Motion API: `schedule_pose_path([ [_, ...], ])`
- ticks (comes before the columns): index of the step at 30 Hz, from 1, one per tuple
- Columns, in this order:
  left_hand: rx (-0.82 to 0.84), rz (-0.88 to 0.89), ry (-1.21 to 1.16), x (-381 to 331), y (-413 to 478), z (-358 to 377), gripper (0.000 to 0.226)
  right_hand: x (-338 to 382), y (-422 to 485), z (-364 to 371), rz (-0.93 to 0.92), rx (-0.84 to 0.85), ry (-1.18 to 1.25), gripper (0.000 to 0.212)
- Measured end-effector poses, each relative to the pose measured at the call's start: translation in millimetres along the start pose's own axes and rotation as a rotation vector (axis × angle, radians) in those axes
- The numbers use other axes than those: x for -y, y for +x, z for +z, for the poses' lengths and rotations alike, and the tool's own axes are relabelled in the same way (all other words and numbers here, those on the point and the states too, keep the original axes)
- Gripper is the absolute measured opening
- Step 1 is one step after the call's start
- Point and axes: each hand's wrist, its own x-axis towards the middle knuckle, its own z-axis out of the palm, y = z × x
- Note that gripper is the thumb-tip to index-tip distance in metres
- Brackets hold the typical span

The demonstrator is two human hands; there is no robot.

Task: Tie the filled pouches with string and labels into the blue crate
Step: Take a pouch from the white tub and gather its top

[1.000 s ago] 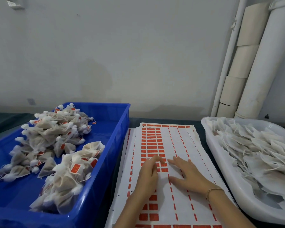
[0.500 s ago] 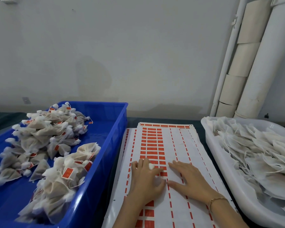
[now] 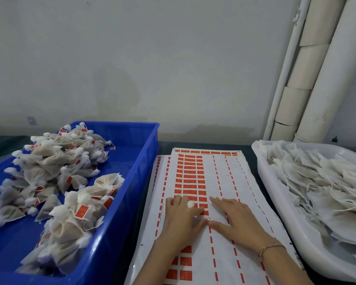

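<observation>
A white sheet of red labels [image 3: 195,175] lies on the table between two containers. My left hand [image 3: 181,221] rests on the sheet with its fingers curled over a small white pouch [image 3: 190,204]; only a tuft of it shows between the fingers. My right hand [image 3: 236,221] lies flat on the sheet beside it, fingers straight, thumb tip touching the left thumb. The blue crate [image 3: 136,161] stands on the left and holds several tied pouches with red labels [image 3: 56,171].
A white tray [image 3: 261,161] on the right is heaped with flat white pouches with strings [image 3: 321,188]. More label sheets lie stacked under the top one. Behind stand a grey wall and white pipes [image 3: 308,83] at the right.
My left hand has slid a little left and toward me on the sheet, and the white tuft now shows between its fingers. The right hand has stayed flat.
</observation>
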Motion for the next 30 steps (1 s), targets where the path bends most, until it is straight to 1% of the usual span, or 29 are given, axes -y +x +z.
schedule_pose_path([
  [3, -0.024, -0.006, -0.016, -1, -2, 2, 0.046, 1, -1, 2, 0.010, -0.026, 0.006, 0.076],
  [8, -0.092, -0.040, -0.053, -3, -6, 5, 0.047, 0, -5, 11, -0.038, -0.149, 0.058, 0.055],
  [10, -0.113, -0.037, -0.069, -3, -7, 6, 0.046, -1, -5, 12, -0.051, -0.168, 0.071, 0.051],
  [14, -0.148, -0.057, -0.099, -5, -7, 6, 0.043, -4, -4, 16, -0.038, -0.201, 0.117, 0.045],
  [19, -0.125, -0.148, -0.142, -10, 1, 3, 0.036, -1, -1, 19, 0.022, -0.254, 0.178, 0.039],
  [24, -0.088, -0.137, -0.142, -10, 5, -2, 0.032, 1, 1, 19, 0.047, -0.277, 0.203, 0.037],
  [28, -0.125, -0.125, -0.158, -10, -4, 2, 0.036, 3, -1, 19, 0.052, -0.291, 0.273, 0.035],
  [30, -0.139, -0.123, -0.175, -11, -5, 1, 0.038, 2, -3, 19, 0.021, -0.294, 0.273, 0.034],
])
